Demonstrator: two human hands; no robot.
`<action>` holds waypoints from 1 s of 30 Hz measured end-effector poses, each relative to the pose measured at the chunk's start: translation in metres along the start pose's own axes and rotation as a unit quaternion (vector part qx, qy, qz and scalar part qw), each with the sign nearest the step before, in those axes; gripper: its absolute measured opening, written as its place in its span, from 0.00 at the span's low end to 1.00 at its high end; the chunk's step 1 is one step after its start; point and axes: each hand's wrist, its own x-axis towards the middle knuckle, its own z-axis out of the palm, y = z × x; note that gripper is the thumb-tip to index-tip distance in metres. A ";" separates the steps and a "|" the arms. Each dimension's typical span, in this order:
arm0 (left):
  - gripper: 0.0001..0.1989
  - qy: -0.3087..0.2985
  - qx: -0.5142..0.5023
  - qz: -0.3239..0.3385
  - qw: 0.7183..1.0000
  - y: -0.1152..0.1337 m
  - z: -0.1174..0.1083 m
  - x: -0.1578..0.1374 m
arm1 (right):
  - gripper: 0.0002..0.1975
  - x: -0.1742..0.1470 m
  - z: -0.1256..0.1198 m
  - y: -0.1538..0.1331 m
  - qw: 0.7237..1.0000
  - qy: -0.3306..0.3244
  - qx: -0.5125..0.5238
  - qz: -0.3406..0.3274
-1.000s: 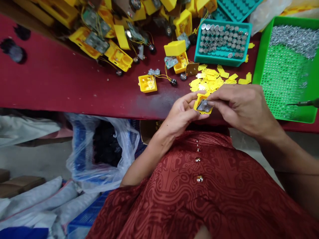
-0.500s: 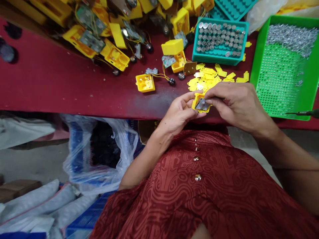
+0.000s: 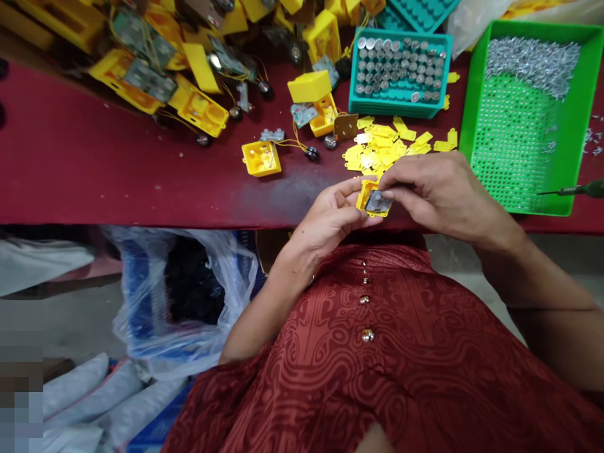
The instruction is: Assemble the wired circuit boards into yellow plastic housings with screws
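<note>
Near the table's front edge, my left hand [image 3: 335, 211] is closed around a small yellow plastic housing [image 3: 362, 200], its open side facing up. A grey circuit board [image 3: 377, 202] sits tilted in the opening of that housing. My right hand [image 3: 429, 192] pinches the board's upper right edge between thumb and fingers. Just behind the hands lies a heap of flat yellow plastic covers [image 3: 377, 146]. To the left rests another open yellow housing [image 3: 261, 158], wired to a small round black part [image 3: 312, 153].
A teal tray [image 3: 401, 108] holds rows of button cells. At the right stands a green basket [image 3: 467, 126] of small screws, with a screwdriver [image 3: 578, 189] across its rim. Yellow housings with wired boards [image 3: 148, 80] pile up at the back left. Below is a plastic-lined blue crate [image 3: 141, 302].
The view has shifted a little, so the table's things appear farther left. The board in the housing has tilted slightly under my right fingers; both hands keep their hold.
</note>
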 end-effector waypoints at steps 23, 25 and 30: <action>0.23 0.054 -0.026 0.085 0.995 -0.010 0.003 -0.009 | 0.06 -0.014 0.020 -0.013 0.979 0.190 -0.037 -0.065; 0.22 0.051 -0.034 0.078 0.995 -0.010 0.003 -0.009 | 0.06 -0.015 0.021 -0.013 0.972 0.209 -0.059 -0.089; 0.22 0.059 0.002 0.070 0.996 -0.013 0.003 -0.009 | 0.06 -0.014 0.026 -0.011 0.965 0.204 -0.100 -0.131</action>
